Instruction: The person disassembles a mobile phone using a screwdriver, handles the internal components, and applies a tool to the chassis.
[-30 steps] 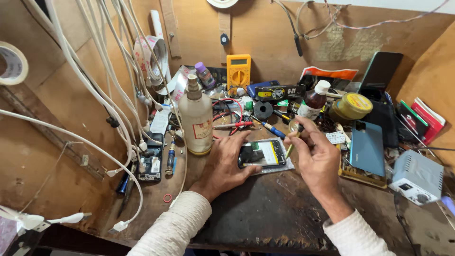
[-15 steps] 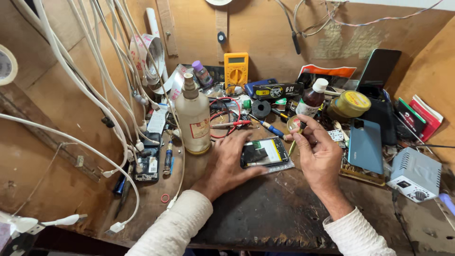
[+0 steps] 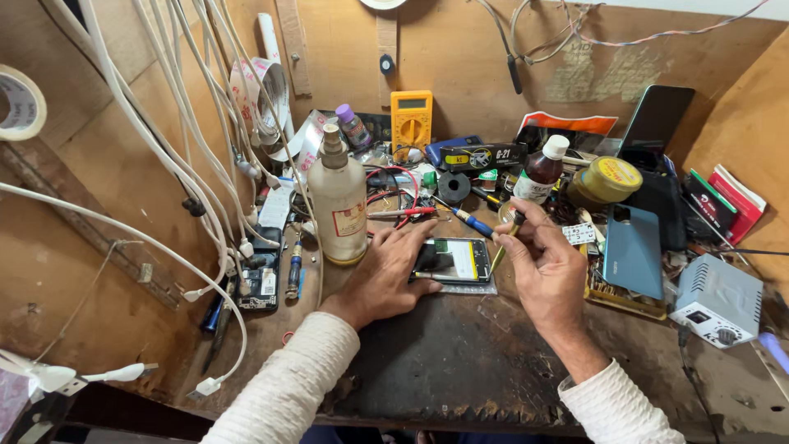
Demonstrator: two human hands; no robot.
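An opened phone [image 3: 454, 261] lies flat on the desk [image 3: 460, 362] near its middle, its inner parts facing up. The left hand [image 3: 386, 275] rests on the phone's left end, fingers spread and pressing it down against the dark surface. The right hand [image 3: 546, 267] is raised just beside the phone's right end, fingers pinched narrow around a small thin tool [image 3: 505, 238] whose tip slants down toward the phone's right edge; what the tool is cannot be told. Both arms wear white knitted sleeves.

Toward the back edge of the desk stand a tall pale spray bottle [image 3: 339, 205], a yellow multimeter [image 3: 411, 121] and a small brown bottle with a white cap [image 3: 540, 173]. A blue phone [image 3: 634, 251] lies toward the right edge, with a grey box-shaped unit [image 3: 717, 300] beyond it. White cables [image 3: 189, 164] hang along the brown wooden wall on the left.
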